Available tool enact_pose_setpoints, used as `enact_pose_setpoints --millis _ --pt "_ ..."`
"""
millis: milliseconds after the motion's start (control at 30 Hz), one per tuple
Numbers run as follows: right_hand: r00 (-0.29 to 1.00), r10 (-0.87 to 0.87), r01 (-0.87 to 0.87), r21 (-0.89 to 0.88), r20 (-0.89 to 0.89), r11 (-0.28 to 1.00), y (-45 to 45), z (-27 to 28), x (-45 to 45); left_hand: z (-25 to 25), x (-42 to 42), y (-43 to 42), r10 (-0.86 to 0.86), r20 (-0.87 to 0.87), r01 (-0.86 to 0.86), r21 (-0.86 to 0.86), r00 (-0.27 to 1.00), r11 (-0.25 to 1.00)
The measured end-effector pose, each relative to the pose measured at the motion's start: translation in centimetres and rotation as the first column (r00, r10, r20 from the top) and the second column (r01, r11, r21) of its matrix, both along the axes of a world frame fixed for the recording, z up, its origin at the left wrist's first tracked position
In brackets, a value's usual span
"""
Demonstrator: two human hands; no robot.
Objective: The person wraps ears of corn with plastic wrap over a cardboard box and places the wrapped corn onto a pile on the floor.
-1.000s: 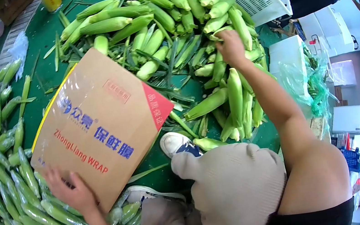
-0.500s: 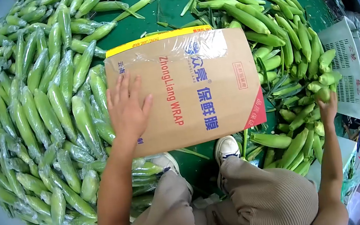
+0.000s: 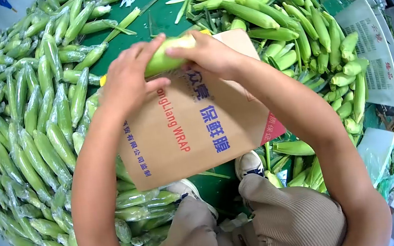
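Note:
A green corn cob [image 3: 165, 57] lies between my two hands over the far edge of the cardboard wrap box [image 3: 173, 136]. My right hand [image 3: 207, 53] grips the cob's right end. My left hand [image 3: 132, 74] is at its left end, with the thumb apart from the fingers; its fingertips are blurred, and whether it grips the cob is unclear. The box's printed face is up, and part of its yellow strip [image 3: 103, 80] shows beside my left hand.
Film-wrapped corn [image 3: 34, 146] is heaped on the left. Unwrapped corn [image 3: 288, 19] is piled on the right beside a white perforated crate [image 3: 370, 48]. Loose leaves lie on the green surface [image 3: 161, 14]. My shoes [image 3: 249, 163] are below the box.
My right hand has come from the right-hand corn pile to the box with a cob. My left hand has moved up from the box face to the cob, and the box has tilted.

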State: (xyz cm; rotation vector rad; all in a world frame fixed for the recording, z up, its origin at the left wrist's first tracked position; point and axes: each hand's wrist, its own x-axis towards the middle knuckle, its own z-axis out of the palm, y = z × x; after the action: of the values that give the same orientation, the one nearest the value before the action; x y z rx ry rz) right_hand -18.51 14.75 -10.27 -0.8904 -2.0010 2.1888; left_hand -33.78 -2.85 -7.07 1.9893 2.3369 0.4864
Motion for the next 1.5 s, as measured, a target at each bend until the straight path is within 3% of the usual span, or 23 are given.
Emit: enact_pose_setpoints --millis 33,100,167,200,300,333,433,500,567,633,700,800,900,933,1000,1033,1100,1133,1200,1233,1333,1433,1500 --pt "0.991 0.096 -0.117 0.272 0.09 0.955 0.5 -0.1 0.7 -1.0 -0.8 0.2 -0.001 0.034 0.003 -0.061 0.999 0.998" --pt "0.96 0.26 -0.271 0.559 0.101 0.784 1.8 0.9 4.7 -2.4 -1.1 0.4 -0.015 -0.077 0.01 -0.061 0.997 0.998" --pt "0.971 0.213 -0.197 0.88 0.112 0.432 3.9 0.8 8.2 -2.1 0.1 1.0 0.085 -0.085 -0.095 -0.118 0.993 0.988" --pt "0.957 0.253 -0.244 0.865 0.141 0.438 4.7 0.1 9.1 -1.6 0.2 1.5 0.124 -0.044 -0.13 -0.183 0.991 0.975" --pt "0.946 0.28 -0.25 0.912 0.16 0.324 5.9 -1.2 8.3 -2.2 -0.3 2.4 0.169 0.082 -0.162 -0.08 0.982 0.983" --pt "0.967 0.252 -0.132 0.918 0.036 0.374 6.2 -2.1 7.7 -1.8 -0.4 2.5 0.206 0.103 -0.194 -0.114 0.973 0.974" --pt "0.898 0.418 0.039 0.97 -0.139 0.24 6.7 -3.5 7.8 -0.8 -0.5 2.7 0.241 0.12 -0.213 -0.207 0.963 0.955" --pt "0.871 0.345 0.197 0.891 -0.351 0.409 5.5 -3.4 8.7 -1.9 -0.8 1.7 0.232 0.108 -0.222 -0.093 0.967 0.971" --pt "0.83 0.341 0.33 0.881 -0.442 0.337 4.5 -2.9 7.6 -2.4 -1.0 1.1 0.15 0.046 -0.146 -0.078 0.988 0.986" --pt "0.822 0.261 0.387 0.832 -0.506 0.397 2.7 -1.2 4.5 -2.1 -0.2 1.3 0.155 0.121 -0.142 -0.112 0.981 0.984" --pt "0.848 0.273 0.301 0.837 -0.454 0.457 1.5 -2.0 0.9 -1.8 -0.2 1.9 0.181 0.174 -0.154 -0.159 0.968 0.975" --pt "0.914 0.253 0.225 0.914 -0.318 0.338 -0.5 -2.5 -0.8 -1.8 -1.4 2.5 0.242 0.245 -0.174 -0.27 0.939 0.947" --pt "0.911 0.344 0.163 0.966 -0.226 0.201 0.2 -2.2 -0.9 -1.5 -2.4 1.9 0.23 0.339 -0.153 -0.239 0.912 0.959" --pt "0.908 0.372 0.132 0.975 -0.192 0.18 0.7 -2.2 -1.0 -2.5 -3.1 1.1 0.128 0.431 -0.103 -0.082 0.893 0.991" --pt "0.905 0.403 0.095 0.987 -0.141 0.132 1.0 -2.6 -1.5 -4.1 -4.9 -0.8 0.01 0.877 -0.337 0.174 0.48 0.925" --pt "0.902 0.415 0.078 0.991 -0.117 0.111 0.9 -2.8 -1.8 -4.4 -5.7 -1.7 -0.132 0.967 -0.487 0.224 0.217 0.844" --pt "0.934 0.346 0.024 0.982 -0.088 0.187 0.8 -3.0 -2.2 -4.5 -6.4 -5.2 0.068 0.867 -0.62 0.296 0.493 0.727" --pt "0.938 0.331 0.027 0.972 -0.105 0.232 0.8 -3.0 -2.3 -4.7 -6.9 -7.5 0.356 0.573 -0.524 0.155 0.738 0.837" --pt "0.941 0.315 0.024 0.954 -0.122 0.3 1.5 -3.3 -2.5 -6.2 -6.0 -9.6 0.344 0.253 -0.383 0.126 0.904 0.915" --pt "0.945 0.314 -0.01 0.956 -0.086 0.294 1.6 -2.9 -2.1 -6.9 -5.6 -10.3 0.34 0.144 -0.356 0.105 0.929 0.929" --pt "0.953 0.302 -0.079 0.959 -0.007 0.273 1.1 -1.6 -1.0 -5.4 -5.0 -9.7 0.579 0.376 -0.561 -0.169 0.723 0.81" --pt "0.932 0.339 -0.227 0.934 0.126 0.275 0.7 0.0 0.6 -5.5 -3.0 -11.0 0.591 0.1 -0.598 0.208 0.8 0.774" --pt "0.881 0.437 -0.332 0.895 0.181 0.298 1.4 0.9 2.0 -5.9 0.0 -13.2 0.575 0.238 -0.62 0.369 0.783 0.692"
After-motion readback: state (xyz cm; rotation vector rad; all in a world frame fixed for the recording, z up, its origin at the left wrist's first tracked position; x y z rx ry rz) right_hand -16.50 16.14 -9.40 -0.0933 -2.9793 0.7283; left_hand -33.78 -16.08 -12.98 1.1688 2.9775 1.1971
